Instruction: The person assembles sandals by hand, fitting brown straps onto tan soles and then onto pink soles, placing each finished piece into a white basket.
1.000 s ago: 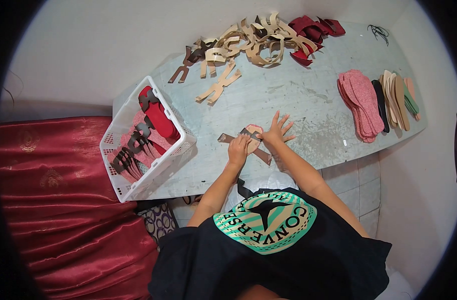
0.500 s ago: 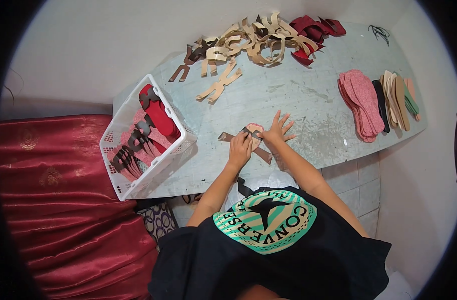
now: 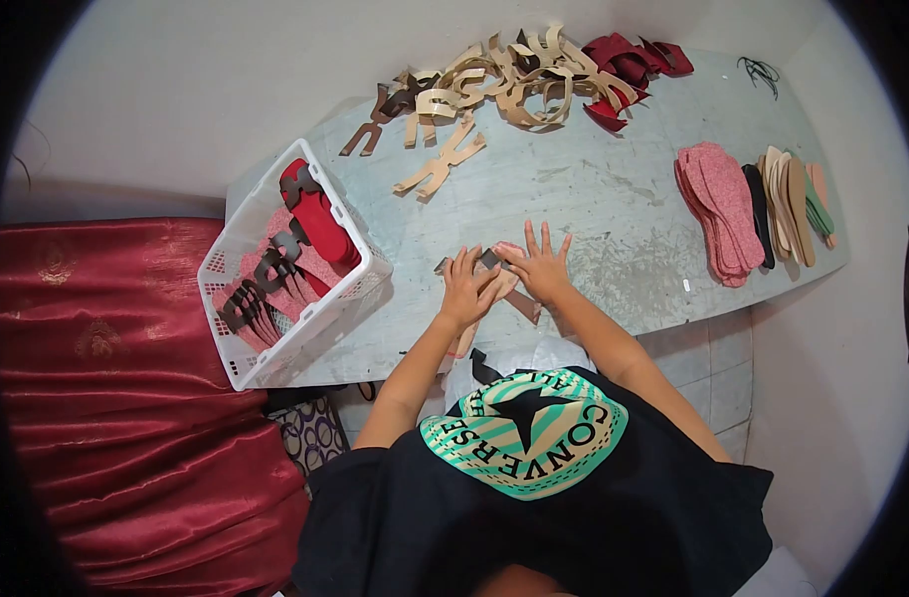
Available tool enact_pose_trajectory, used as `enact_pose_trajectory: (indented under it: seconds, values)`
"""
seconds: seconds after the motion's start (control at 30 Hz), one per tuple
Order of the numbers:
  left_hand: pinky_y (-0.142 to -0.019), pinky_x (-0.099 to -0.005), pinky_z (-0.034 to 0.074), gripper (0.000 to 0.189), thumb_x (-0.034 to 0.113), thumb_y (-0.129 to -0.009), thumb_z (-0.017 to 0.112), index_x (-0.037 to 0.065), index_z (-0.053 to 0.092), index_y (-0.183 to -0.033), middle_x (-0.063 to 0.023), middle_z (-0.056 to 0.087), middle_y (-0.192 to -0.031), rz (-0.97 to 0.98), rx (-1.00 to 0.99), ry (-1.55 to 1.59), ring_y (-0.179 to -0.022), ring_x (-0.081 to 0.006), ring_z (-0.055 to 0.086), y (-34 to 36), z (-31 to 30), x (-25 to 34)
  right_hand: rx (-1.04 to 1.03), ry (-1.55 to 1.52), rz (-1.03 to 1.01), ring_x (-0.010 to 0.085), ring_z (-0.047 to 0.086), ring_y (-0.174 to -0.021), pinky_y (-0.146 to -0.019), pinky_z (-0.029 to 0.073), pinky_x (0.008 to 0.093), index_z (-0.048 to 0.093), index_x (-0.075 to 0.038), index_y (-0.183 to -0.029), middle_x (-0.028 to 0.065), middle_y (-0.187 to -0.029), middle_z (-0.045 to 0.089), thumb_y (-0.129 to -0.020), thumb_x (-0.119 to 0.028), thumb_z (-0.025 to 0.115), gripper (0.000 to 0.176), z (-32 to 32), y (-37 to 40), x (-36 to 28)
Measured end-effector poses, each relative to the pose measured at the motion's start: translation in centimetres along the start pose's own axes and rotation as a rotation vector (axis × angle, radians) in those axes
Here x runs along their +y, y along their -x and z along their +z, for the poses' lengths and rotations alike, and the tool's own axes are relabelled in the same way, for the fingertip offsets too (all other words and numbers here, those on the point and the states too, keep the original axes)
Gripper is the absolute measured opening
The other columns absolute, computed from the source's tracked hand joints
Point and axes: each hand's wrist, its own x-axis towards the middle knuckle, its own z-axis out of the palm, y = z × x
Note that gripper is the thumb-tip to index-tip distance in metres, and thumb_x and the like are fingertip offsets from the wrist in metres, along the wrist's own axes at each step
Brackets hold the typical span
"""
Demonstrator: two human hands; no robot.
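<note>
Near the table's front edge, a pink slipper sole [image 3: 506, 286] with a pale underside lies partly under both hands. A dark brown X-shaped strap [image 3: 523, 307] crosses it, one end showing at the lower right and a darker piece between the hands. My left hand [image 3: 464, 289] presses on the strap and sole from the left, fingers stretched out. On the right, my right hand [image 3: 540, 269] lies with fingers spread and its thumb on the sole's top end. Fingers and palms hide much of the joint between strap and sole.
A white plastic basket [image 3: 360, 224] at left holds red and pink soles with dark straps. Beige and brown straps [image 3: 464, 85] and dark red pieces [image 3: 629, 60] are heaped at the back. Pink soles [image 3: 718, 214] and other coloured soles [image 3: 793, 204] lie at right.
My left hand's fingers have spread from a tighter hold on the strap. My right hand has turned and shifted slightly left onto the sole. More of the sole shows below my left wrist.
</note>
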Motion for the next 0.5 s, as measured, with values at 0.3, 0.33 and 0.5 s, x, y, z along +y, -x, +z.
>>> enact_pose_trajectory:
  seconds: [0.3,0.33,0.5]
  values:
    - [-0.098,-0.0673,0.003,0.051,0.045,-0.080,0.059,0.024,0.051,-0.126,-0.0194,0.020,-0.143,-0.280,0.022,-0.094,-0.134,-0.0413,0.010,2.3,2.7,2.5,0.010,0.078,-0.323,0.0368,0.004,-0.137,-0.098,-0.005,0.0695,0.036,-0.051,-0.129,0.0082,-0.150,0.011,-0.092,-0.046,0.030,0.038,-0.2,-1.4,1.8]
    - [-0.097,-0.0686,0.003,0.053,0.045,-0.081,0.058,0.025,0.048,-0.129,-0.0195,0.018,-0.144,-0.296,0.049,-0.119,-0.135,-0.0412,0.008,2.5,3.0,2.6,-0.022,0.063,-0.338,0.0365,0.005,-0.137,-0.099,-0.005,0.0691,0.037,-0.050,-0.129,0.0065,-0.150,0.013,-0.092,-0.046,0.030,0.038,-0.4,-1.5,2.0]
    - [-0.099,-0.0670,0.001,0.058,0.048,-0.080,0.057,0.024,0.044,-0.132,-0.0173,0.017,-0.146,-0.307,0.012,-0.207,-0.136,-0.0372,0.007,3.0,4.1,2.8,-0.071,0.046,-0.341,0.0352,0.005,-0.137,-0.099,-0.005,0.0685,0.040,-0.049,-0.128,0.0020,-0.149,0.016,-0.092,-0.047,0.029,0.037,-0.3,-1.6,2.1]
